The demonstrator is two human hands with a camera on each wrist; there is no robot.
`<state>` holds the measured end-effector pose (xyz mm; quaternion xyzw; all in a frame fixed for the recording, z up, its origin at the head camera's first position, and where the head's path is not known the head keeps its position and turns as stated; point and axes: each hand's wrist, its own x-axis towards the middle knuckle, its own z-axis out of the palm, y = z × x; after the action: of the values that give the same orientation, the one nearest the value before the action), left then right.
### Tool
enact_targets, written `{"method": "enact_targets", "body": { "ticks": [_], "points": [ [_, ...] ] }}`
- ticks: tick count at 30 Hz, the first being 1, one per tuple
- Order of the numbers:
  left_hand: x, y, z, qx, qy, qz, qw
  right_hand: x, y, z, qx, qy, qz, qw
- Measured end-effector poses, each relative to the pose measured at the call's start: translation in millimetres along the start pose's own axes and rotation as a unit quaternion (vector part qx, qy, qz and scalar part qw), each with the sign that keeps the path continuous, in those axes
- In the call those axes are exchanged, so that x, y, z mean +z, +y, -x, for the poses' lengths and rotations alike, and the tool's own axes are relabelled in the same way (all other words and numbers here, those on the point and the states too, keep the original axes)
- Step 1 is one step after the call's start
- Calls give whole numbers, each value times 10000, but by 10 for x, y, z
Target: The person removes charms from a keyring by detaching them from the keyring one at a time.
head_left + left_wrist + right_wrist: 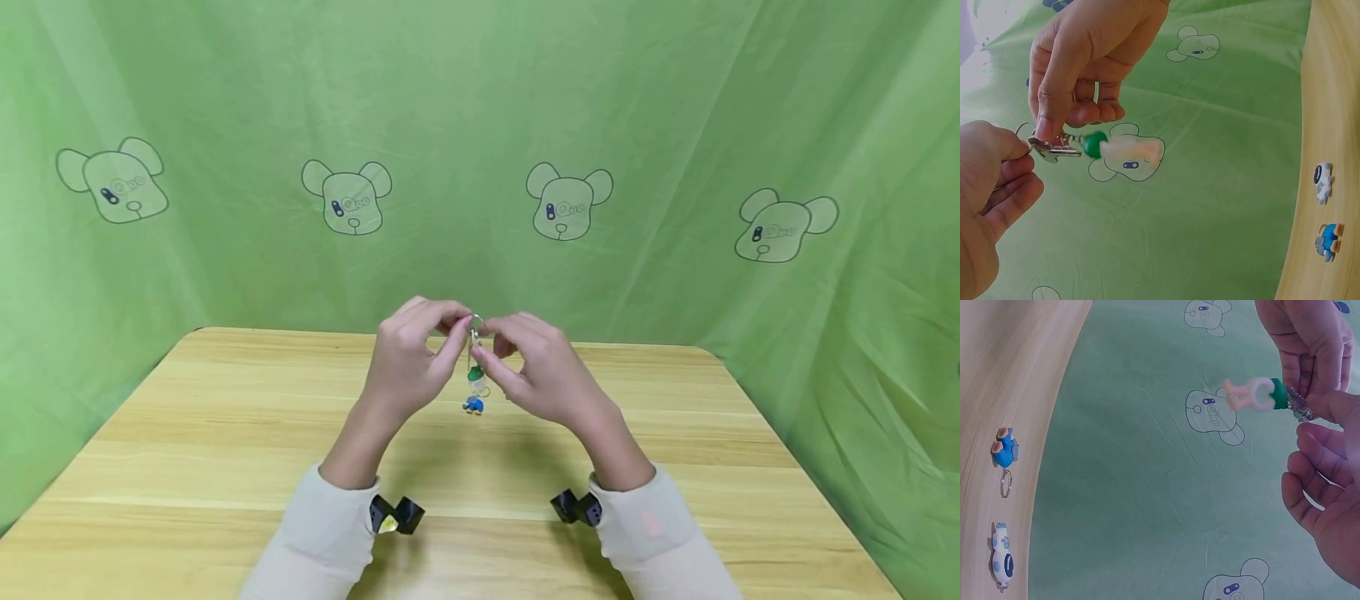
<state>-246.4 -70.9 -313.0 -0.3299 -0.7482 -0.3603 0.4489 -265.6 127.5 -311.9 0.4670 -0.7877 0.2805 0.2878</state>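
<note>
Hands both pinch keyring, charm dangling. Judgement: keep ring steady with left, work the split with right thumb.

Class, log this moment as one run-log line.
left hand: pinches silver keyring | right hand: pinches same ring | green-capped pale figure charm: hangs above wooden table

The place looked like a makeshift recording booth rather than a lived-in room. A green cloth backdrop printed with cartoon bear heads hung behind and to both sides of a bare light wooden table, probably closing off whatever room lay beyond.
</note>
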Motion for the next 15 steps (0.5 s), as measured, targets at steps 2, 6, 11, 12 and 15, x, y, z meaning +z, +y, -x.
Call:
{"method": "enact_targets", "body": {
  "ticks": [2,6,11,12,15],
  "points": [
    [-4,-1,0,15,29,-26,10000,-10,1,0,-35,39,-29,10000],
    [-6,-7,-3,57,75,-63,9999,-39,9,-2,-144,190,-50,9997],
    [-1,-15,-5,105,95,-99,9999,-73,22,-5,-258,368,84,9990],
    [1,-19,-3,105,94,-99,9999,-80,20,-7,-278,392,107,9988],
    [7,-24,1,72,62,-83,9999,-96,16,-13,-331,479,161,9982]
  ]
}}
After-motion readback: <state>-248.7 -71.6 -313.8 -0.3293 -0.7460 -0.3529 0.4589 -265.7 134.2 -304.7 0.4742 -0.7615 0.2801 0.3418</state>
